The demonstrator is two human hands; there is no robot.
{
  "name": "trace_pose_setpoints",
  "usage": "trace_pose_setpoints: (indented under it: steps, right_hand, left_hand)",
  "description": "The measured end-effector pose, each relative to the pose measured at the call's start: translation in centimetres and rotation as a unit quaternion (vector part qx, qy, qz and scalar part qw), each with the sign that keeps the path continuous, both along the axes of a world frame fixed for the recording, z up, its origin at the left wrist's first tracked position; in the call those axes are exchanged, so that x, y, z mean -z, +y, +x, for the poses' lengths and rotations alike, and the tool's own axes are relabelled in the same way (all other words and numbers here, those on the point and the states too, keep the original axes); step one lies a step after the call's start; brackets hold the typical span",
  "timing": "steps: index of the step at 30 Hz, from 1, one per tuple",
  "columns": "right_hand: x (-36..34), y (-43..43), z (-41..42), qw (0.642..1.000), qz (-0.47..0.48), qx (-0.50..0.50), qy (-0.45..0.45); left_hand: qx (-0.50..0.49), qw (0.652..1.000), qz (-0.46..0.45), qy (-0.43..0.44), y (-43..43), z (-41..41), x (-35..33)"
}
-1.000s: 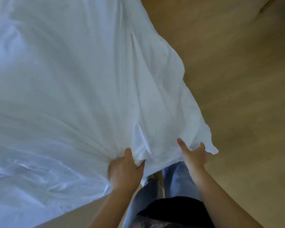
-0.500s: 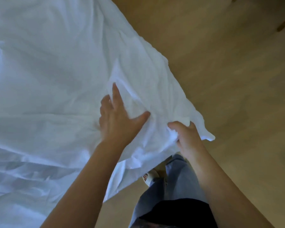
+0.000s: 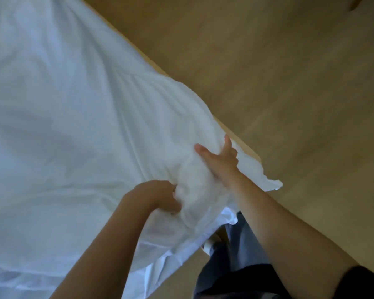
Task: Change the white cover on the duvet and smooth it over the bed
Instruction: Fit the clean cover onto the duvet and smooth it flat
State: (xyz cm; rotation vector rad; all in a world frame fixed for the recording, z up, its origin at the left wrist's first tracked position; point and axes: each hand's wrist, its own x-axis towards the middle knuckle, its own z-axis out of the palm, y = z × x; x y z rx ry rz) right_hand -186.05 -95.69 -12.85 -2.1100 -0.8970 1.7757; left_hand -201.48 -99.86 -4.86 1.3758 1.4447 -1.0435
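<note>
Head view: the cover (image 3: 78,130) lies spread across the bed (image 3: 249,150) and fills the left and centre of the frame. Its near right corner is bunched up directly in front of us.

- Under that corner sits a soft bulge. We take it to be the duvet inside, but the filling itself is hidden.
- Left grip (image 3: 158,196): clenched on a fistful of cover at the near side of the bulge, fingers curled into the fabric.
- Right grip (image 3: 219,160): laid over the far right side of the bulge, thumb spread across the top, fingers dropping over the side. It appears to clasp the bulge through the cloth, though one finger sticks up straight.
- The two grips are near each other, with the bulge between them.

Key relation: the limp, unfilled corner tip (image 3: 273,184) hangs just to the right of the right wrist, past the bed edge and over the floor (image 3: 300,83). The cover's side edge runs diagonally from upper left down to this tip. The right grip is clearly the nearer one, and the left sits inboard.

Judgement: we are seating the filling into the corner. The coming move has to push the bulge rightward toward the tip. Smoothing is not yet done, as creases still fan out from both grips.

Below us are jeans (image 3: 235,251) and a dark sleeve (image 3: 371,283).
</note>
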Motion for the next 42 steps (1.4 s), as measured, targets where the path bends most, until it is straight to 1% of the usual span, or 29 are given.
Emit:
trace_pose_setpoints:
  steps: [1, 2, 3, 4, 5, 6, 7, 8, 9, 10, 12, 14, 16, 17, 19, 20, 22, 24, 25, 26, 28, 29, 31, 33, 35, 37, 39, 40, 42]
  right_hand:
    - [0.1, 0.3, -0.7, 0.999, -0.005, -0.036, 0.01]
    - [-0.1, 0.4, -1.3, 0.997, 0.002, -0.078, 0.016]
    - [-0.1, 0.4, -1.8, 0.991, 0.027, -0.131, 0.013]
    - [-0.6, 0.2, -2.0, 0.98, 0.067, -0.188, -0.003]
    - [-1.3, -0.2, -2.0, 0.964, 0.111, -0.24, -0.026]
    - [-2.1, -0.8, -1.9, 0.947, 0.159, -0.275, -0.042]
    - [-2.9, -1.6, -1.9, 0.933, 0.207, -0.291, -0.036]
    - [-3.9, -2.6, -2.0, 0.924, 0.244, -0.293, -0.013]
    - [-4.8, -3.7, -2.0, 0.918, 0.27, -0.289, 0.011]
    - [-5.5, -4.5, -2.1, 0.914, 0.281, -0.292, 0.021]
    - [-5.3, -5.5, -1.7, 0.909, 0.272, -0.314, 0.02]
    - [-4.0, -5.1, -0.3, 0.919, 0.221, -0.325, 0.041]
    - [-2.4, -3.3, 1.0, 0.947, 0.172, -0.265, 0.05]
    - [-1.4, -1.9, 1.6, 0.961, 0.159, -0.224, 0.03]
    - [0.1, 1.3, 2.1, 0.976, 0.128, -0.178, -0.017]
    - [0.5, 2.7, 2.0, 0.979, 0.106, -0.172, -0.015]
    - [0.5, 4.1, 0.7, 0.981, 0.05, -0.18, 0.056]
    - [-0.4, 2.8, -1.6, 0.963, 0.016, -0.222, 0.15]
    - [-0.9, 1.4, -2.6, 0.955, 0.021, -0.245, 0.166]
    - [-1.4, 0.2, -3.2, 0.951, 0.041, -0.266, 0.155]
    - [-1.7, -1.4, -2.8, 0.942, 0.108, -0.306, 0.082]
    - [-1.6, -1.8, -2.0, 0.934, 0.136, -0.326, 0.044]
    - [-1.1, -2.4, -0.1, 0.925, 0.16, -0.344, 0.002]
    - [-0.7, -3.2, 1.3, 0.928, 0.133, -0.349, -0.01]
    - [-0.5, -4.0, 2.0, 0.939, 0.086, -0.332, -0.012]
    - [-0.8, -4.1, 2.5, 0.96, 0.09, -0.264, -0.035]
    - [-1.6, -3.7, 3.3, 0.967, 0.145, -0.198, -0.07]
    - [-2.0, -3.6, 3.7, 0.964, 0.182, -0.171, -0.086]
    - [-3.2, -3.9, 4.5, 0.953, 0.251, -0.119, -0.117]
  left_hand:
    - [-0.005, 0.999, -0.047, 0.018, 0.9, 0.0, -0.3]
    - [-0.017, 0.997, -0.069, 0.027, 1.9, 0.1, -0.8]
    - [-0.037, 0.997, -0.058, 0.031, 3.0, 0.3, -1.3]
    - [-0.076, 0.997, -0.009, 0.029, 4.1, 0.4, -1.7]
    - [-0.129, 0.988, 0.077, 0.028, 5.0, 0.5, -1.8]
    - [-0.192, 0.964, 0.183, 0.032, 5.7, 0.5, -1.6]
    - [-0.252, 0.928, 0.271, 0.034, 6.2, 0.8, -1.1]
    - [-0.296, 0.903, 0.309, 0.035, 6.6, 1.2, -0.7]
    - [-0.322, 0.899, 0.294, 0.036, 6.8, 1.7, 0.0]
    - [-0.32, 0.91, 0.26, 0.044, 6.7, 2.3, 0.8]
    - [-0.269, 0.935, 0.219, 0.079, 6.1, 3.0, 2.7]
    - [-0.242, 0.931, 0.25, 0.107, 5.3, 2.9, 4.1]
    - [-0.276, 0.907, 0.303, 0.094, 5.0, 2.2, 4.7]
    - [-0.304, 0.893, 0.324, 0.08, 4.8, 1.6, 4.9]
    - [-0.373, 0.852, 0.366, 0.035, 4.3, 0.5, 4.4]
    - [-0.407, 0.829, 0.384, 0.011, 3.9, 0.1, 4.0]
    - [-0.456, 0.791, 0.406, -0.034, 2.8, 0.1, 3.2]
    - [-0.467, 0.773, 0.42, -0.091, 1.2, 0.9, 2.6]
    - [-0.464, 0.767, 0.428, -0.116, 0.4, 1.3, 2.4]
    - [-0.46, 0.764, 0.435, -0.127, -0.4, 1.5, 2.2]
    - [-0.452, 0.77, 0.44, -0.099, -1.8, 1.3, 1.8]
    - [-0.438, 0.782, 0.438, -0.066, -2.5, 1.2, 1.8]
    - [-0.369, 0.831, 0.416, 0.015, -3.3, 1.3, 1.5]
    - [-0.297, 0.877, 0.375, 0.048, -3.6, 2.0, 1.4]
    - [-0.271, 0.892, 0.359, 0.037, -3.6, 2.8, 1.3]
    - [-0.278, 0.883, 0.378, 0.01, -3.5, 3.1, 1.0]
    - [-0.268, 0.874, 0.404, -0.024, -3.8, 3.2, 0.2]
    - [-0.239, 0.878, 0.413, -0.04, -4.2, 3.3, -0.3]
    - [-0.15, 0.907, 0.39, -0.048, -5.5, 3.3, -1.1]
